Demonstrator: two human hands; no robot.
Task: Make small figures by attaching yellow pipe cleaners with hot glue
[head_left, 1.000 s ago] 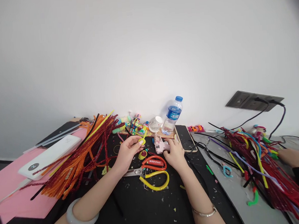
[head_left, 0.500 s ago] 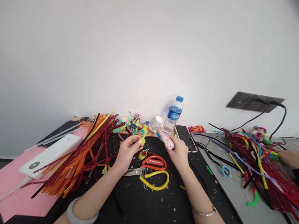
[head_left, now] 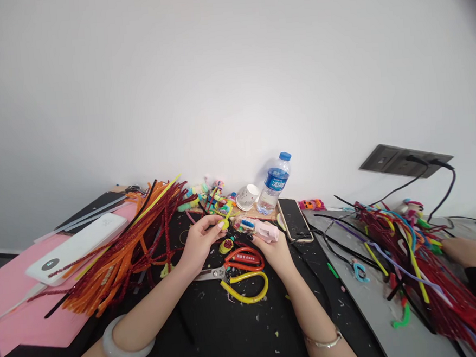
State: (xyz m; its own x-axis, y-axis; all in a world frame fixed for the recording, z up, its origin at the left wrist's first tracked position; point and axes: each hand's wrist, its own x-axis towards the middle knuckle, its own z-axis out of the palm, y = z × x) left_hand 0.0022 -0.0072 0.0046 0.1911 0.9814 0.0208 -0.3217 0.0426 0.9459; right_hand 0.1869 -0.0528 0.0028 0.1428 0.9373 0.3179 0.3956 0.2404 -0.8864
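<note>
Between thumb and fingers, my left hand (head_left: 206, 239) pinches a small yellow-green pipe cleaner piece (head_left: 226, 223), its thin end sticking up. My right hand (head_left: 276, 251) is closed around a small pink tool that looks like a glue gun (head_left: 264, 231). The tool's front end points left at the yellow-green piece; I cannot tell whether the two touch. Just below lies a little yellow-green coil with a dark red centre (head_left: 227, 246). Scissors with one red and one yellow handle loop (head_left: 246, 289) rest on the black mat (head_left: 233, 336) between my forearms.
Orange and dark red pipe cleaners (head_left: 106, 269) lie left beside a white power bank (head_left: 78, 249). A paper cup (head_left: 247, 197), water bottle (head_left: 274, 186) and phone (head_left: 295, 218) stand or lie near the wall. At right are more pipe cleaners (head_left: 416, 275) and another person's hand (head_left: 467, 254).
My right hand has turned the pink tool from pointing up and away to pointing left, bringing its front end close to the yellow-green piece. My left hand has barely moved.
</note>
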